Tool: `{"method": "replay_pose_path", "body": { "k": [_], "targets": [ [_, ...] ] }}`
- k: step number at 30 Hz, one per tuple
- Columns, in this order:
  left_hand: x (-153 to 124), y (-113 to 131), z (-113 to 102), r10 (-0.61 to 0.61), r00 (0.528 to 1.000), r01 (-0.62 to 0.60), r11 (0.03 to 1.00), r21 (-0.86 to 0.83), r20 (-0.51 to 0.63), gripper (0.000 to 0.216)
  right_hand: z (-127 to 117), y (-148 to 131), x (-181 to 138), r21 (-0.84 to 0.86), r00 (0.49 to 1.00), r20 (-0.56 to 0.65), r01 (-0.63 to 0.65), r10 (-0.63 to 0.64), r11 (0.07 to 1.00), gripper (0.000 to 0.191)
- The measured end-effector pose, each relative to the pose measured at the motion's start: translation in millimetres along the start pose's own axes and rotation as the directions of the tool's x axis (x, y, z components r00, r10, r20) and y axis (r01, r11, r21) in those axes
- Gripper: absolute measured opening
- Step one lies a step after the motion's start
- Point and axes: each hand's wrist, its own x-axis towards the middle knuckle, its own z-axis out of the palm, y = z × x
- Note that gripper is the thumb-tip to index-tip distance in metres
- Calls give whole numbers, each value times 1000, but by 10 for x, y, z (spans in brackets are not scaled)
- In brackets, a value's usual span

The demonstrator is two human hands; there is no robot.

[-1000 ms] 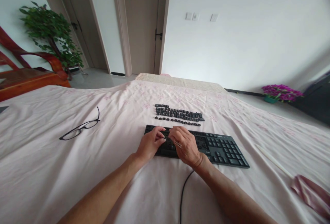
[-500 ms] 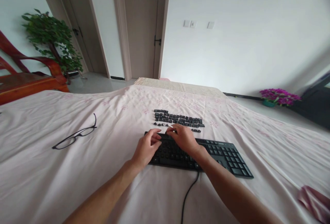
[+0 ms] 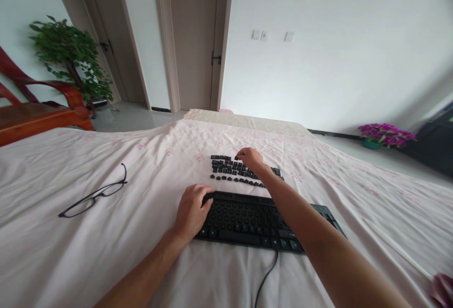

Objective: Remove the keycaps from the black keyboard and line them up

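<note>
On the cloth lies a black keyboard [image 3: 240, 238], many of its upper-left key positions bare of caps. My left hand [image 3: 192, 209] grips the keyboard's left end, thumb on top and fingers along the back corner. Beyond the keyboard, my right hand [image 3: 250, 158] is closed in a pinch at a small black keycap [image 3: 236, 158], at the far side of the loose caps. Several rows of loose keycaps [image 3: 224, 166] are laid out behind the keyboard. My right forearm crosses above the keyboard and hides its right part and some caps.
Black-framed glasses [image 3: 92, 198] lie on the cloth to the left. A cable [image 3: 266, 277] runs from the keyboard towards me. A thin pale stick [image 3: 396, 246] with a dark pink end lies at the right. The pink flowered cloth [image 3: 148, 260] is wrinkled.
My right hand has moved from the keyboard's back edge out to the far side of the loose caps. My left hand has shifted onto the keyboard's left end. The view has moved slightly.
</note>
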Motion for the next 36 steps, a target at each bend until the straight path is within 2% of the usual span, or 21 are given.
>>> {"method": "replay_pose_path", "body": {
  "k": [16, 26, 31, 36],
  "targets": [
    [21, 3, 3, -20, 1000, 20, 1000, -7, 4, 26, 151, -2, 194, -69, 995, 97, 3, 3, 998, 21],
    [13, -7, 7, -12, 1000, 12, 1000, -9, -1, 26, 74, -12, 154, -73, 998, 67, 14, -9, 997, 22],
    [4, -54, 36, -9, 1000, 8, 999, -42, -28, 25, -145, 1, -173, -48, 1000, 8, 9, -9, 999, 25],
    [-11, -140, 61, -63, 996, 52, 987, -150, -65, 26, -366, 224, -952, -110, 991, -97, 83, -93, 991, 32]
  ]
}}
